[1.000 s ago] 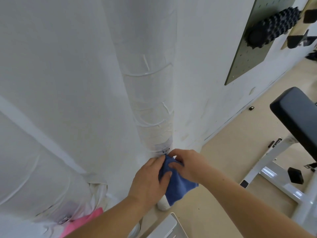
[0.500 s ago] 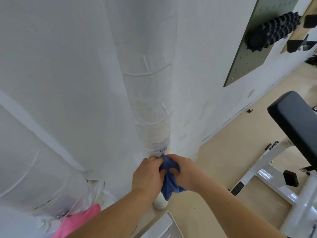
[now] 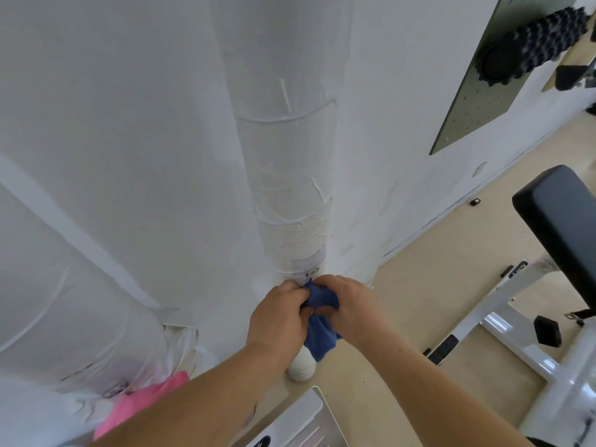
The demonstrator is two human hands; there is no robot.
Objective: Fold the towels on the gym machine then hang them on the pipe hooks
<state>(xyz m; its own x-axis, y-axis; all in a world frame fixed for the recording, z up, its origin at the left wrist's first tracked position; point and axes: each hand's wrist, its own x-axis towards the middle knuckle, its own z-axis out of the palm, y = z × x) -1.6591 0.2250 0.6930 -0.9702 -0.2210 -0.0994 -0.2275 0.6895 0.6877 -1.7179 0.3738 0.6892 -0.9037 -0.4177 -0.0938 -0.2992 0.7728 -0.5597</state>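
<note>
Change over the last second: the blue towel [image 3: 320, 338] went from a flat fold hanging under the fingers to a tight bunch squeezed between both hands. Both hands also moved up the white wrapped pipe [image 3: 283, 162]. The small metal hook [image 3: 312, 271] now sits just above the fingertips, almost touching the towel's top corner.

Left hand [image 3: 276, 317]: fingers curled in, pinching the left side of the bunch. Right hand [image 3: 349, 304]: fingers curled over the top of the bunch. Both are gripping cloth, neither is free.

Towel position: the top edge pokes up between the two sets of fingertips, right under the hook. The rest hangs below the palms, in front of a white rounded object [image 3: 301, 366] at the pipe's base. Can't tell what that object is.

Read: folding looks done for this one, so this is the hang step. Can't tell whether the cloth has caught the hook yet, since the knuckles hide the contact. The bunching is probably to gather an edge the hook can take. Risk is that the fold comes apart on release.

Pink towel [image 3: 142, 401] is well left of the left hand, beside a second hook [image 3: 114, 389] on the neighbouring pipe. It looks already hung, so the blue one is likely at least the second towel.
</note>
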